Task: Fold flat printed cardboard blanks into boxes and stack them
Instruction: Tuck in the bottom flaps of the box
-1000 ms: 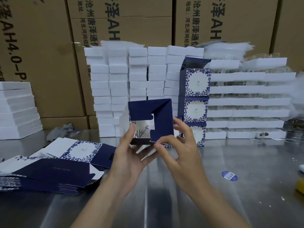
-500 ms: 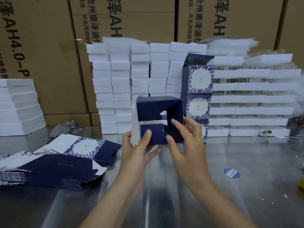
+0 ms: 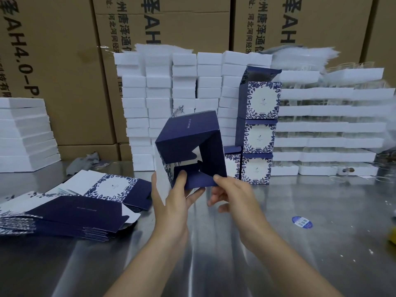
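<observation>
Holding a half-formed box [image 3: 188, 144] up over the steel table [image 3: 278, 254], the person looks to be midway through closing one end of it. The left hand [image 3: 171, 202] grips the lower left wall, with its thumb pressed onto a navy flap inside the opening and its other fingers wrapped round behind. The right hand [image 3: 233, 196] pinches the lower right corner under its thumb, the remaining fingers curled below. The body is squared up into a tube, but the end flaps facing the camera are only partly folded in. A jagged gap of white inner card shows between them, so locking that end and then stacking the box seem left to do. Against the white foam blocks [image 3: 171, 99] at the back stands a stack of three finished boxes [image 3: 260, 133], with one more at its foot, so only a few are done. A thick pile of flat blanks [image 3: 70, 213] lies on the table to the left, which suggests most of the work remains. The far end of the held box is hidden, so whether it is closed cannot be told. The print on its navy panel is too small to read, and a yellow object [image 3: 393, 239] at the right edge is cut off.
</observation>
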